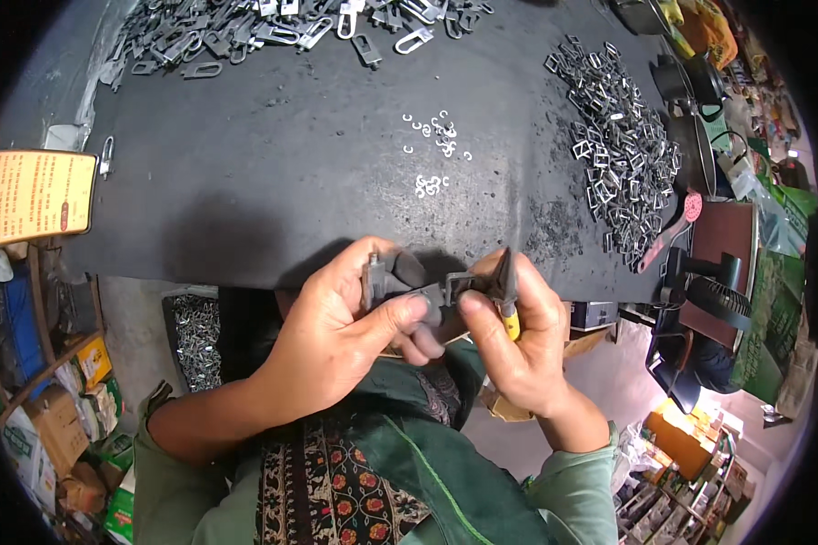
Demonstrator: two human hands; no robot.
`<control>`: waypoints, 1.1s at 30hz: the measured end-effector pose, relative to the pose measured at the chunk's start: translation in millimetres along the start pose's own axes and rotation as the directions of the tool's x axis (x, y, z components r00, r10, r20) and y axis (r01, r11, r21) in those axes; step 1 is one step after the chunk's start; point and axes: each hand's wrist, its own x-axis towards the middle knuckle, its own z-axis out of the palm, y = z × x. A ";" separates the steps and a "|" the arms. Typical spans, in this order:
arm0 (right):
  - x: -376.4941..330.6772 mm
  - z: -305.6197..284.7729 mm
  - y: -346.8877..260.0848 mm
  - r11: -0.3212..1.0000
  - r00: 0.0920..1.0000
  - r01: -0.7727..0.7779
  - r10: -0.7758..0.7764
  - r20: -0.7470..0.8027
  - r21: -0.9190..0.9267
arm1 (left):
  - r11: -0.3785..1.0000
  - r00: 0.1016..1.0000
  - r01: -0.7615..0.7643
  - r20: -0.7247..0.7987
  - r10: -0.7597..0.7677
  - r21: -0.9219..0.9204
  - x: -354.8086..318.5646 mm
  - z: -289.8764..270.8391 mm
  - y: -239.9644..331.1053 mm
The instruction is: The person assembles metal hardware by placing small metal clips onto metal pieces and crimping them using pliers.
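Observation:
Just past the table's near edge, my left hand [341, 341] is closed around a dark metal piece [373, 280] whose short stud points up. My right hand [523, 359] grips pliers [512, 322] with a yellow handle; their dark pointed jaws rise beside the forefinger. Between the two hands sits a small rectangular metal link [457, 289], held by the right thumb and fingers and meeting the left-hand piece. My fingers hide how the two parts join. Farther off on the dark table [309, 173] lie several tiny C-shaped rings [432, 185] in loose clusters.
Long slotted metal pieces [282, 34] are heaped along the far edge. A pile of rectangular links [623, 145] covers the right side, beside a pink perforated ladle [673, 227] and a small black fan [718, 295]. At left, a lit phone [36, 200] stands by the table's edge.

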 end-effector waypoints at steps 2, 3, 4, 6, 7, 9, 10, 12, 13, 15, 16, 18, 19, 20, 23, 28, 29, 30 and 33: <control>-3.4 -6.2 1.5 1.000 1.000 -0.004 0.004 0.003 -0.012 | 0.994 0.996 0.044 0.077 -0.052 0.104 -0.9 -5.4 1.5; -4.3 -11.3 1.2 0.997 0.997 -0.073 0.073 0.006 -0.013 | 0.994 0.996 0.042 0.077 -0.050 0.105 -1.3 -5.1 3.4; -5.0 -14.5 1.1 0.990 0.990 -0.141 0.141 0.008 -0.014 | 0.980 0.992 0.087 0.073 -0.102 0.178 -2.3 -4.1 6.5; -4.9 -15.0 2.4 0.996 0.995 -0.092 0.093 0.033 -0.022 | 0.960 0.986 0.131 0.066 -0.152 0.249 -4.4 -4.6 4.2; -4.6 -14.3 1.1 0.998 0.997 -0.030 0.034 0.067 -0.058 | 0.968 0.990 0.077 0.097 -0.102 0.237 -5.6 -6.5 -2.8; -2.3 -16.8 -3.0 0.994 0.991 0.036 -0.022 0.131 -0.100 | 0.975 0.990 0.022 0.130 -0.052 0.223 -7.0 -7.0 -4.2; -3.0 -18.9 -1.9 0.994 0.991 0.035 -0.022 0.130 -0.103 | 0.977 0.985 0.080 0.133 -0.108 0.197 -7.8 -5.9 0.6; -4.4 -22.7 0.9 1.000 0.977 0.002 -0.003 0.211 0.005 | 0.976 0.977 0.136 0.140 -0.161 0.170 -6.0 -7.2 3.5; -4.4 -23.5 1.9 1.000 0.977 0.002 -0.002 0.212 0.001 | 0.970 0.965 0.168 0.172 -0.198 0.174 -4.3 -8.9 3.4; -4.2 -24.7 2.8 1.000 0.968 0.014 -0.016 0.251 0.007 | 0.965 0.951 0.197 0.205 -0.231 0.175 -2.8 -8.8 -2.9; -4.0 -24.2 1.8 1.000 0.967 0.014 -0.014 0.255 0.003 | 0.907 0.986 -0.111 0.162 0.048 0.406 -3.7 -6.7 -12.4; -5.4 -21.3 -1.8 0.996 0.966 -0.031 0.050 0.253 -0.081 | 0.703 0.926 -0.372 0.189 0.326 0.606 -5.0 -4.1 -20.1; -7.9 -19.2 0.6 0.976 0.946 -0.218 0.210 0.249 0.003 | 0.406 0.821 -0.507 0.284 0.495 0.760 -5.4 -3.2 -21.2; -7.2 -17.1 -1.8 0.975 0.945 -0.220 0.214 0.247 -0.002 | 0.055 0.681 -0.555 0.416 0.602 0.830 -5.4 -2.4 -21.6; -2.6 -20.1 -1.0 0.854 0.829 -0.506 0.442 0.343 0.123 | 0.469 0.872 -0.453 0.269 0.408 0.758 -1.7 -9.8 -19.3; 39.7 -45.8 4.7 0.552 0.964 0.265 -0.172 0.203 -0.790 | 0.966 0.976 0.158 0.113 -0.184 0.202 -7.2 -18.5 4.4; 46.6 -50.1 7.5 0.484 0.960 0.275 -0.181 0.213 -0.831 | 0.974 0.975 0.174 0.110 -0.191 0.147 -8.6 -20.8 4.0; 53.2 -52.8 9.8 0.413 0.956 0.284 -0.189 0.224 -0.865 | 0.974 0.976 0.174 0.109 -0.190 0.142 -9.1 -19.9 3.5; 66.0 -54.9 11.4 0.341 0.923 0.370 -0.240 0.300 -0.864 | 0.981 0.990 0.125 0.047 -0.134 0.147 -9.5 -19.8 4.8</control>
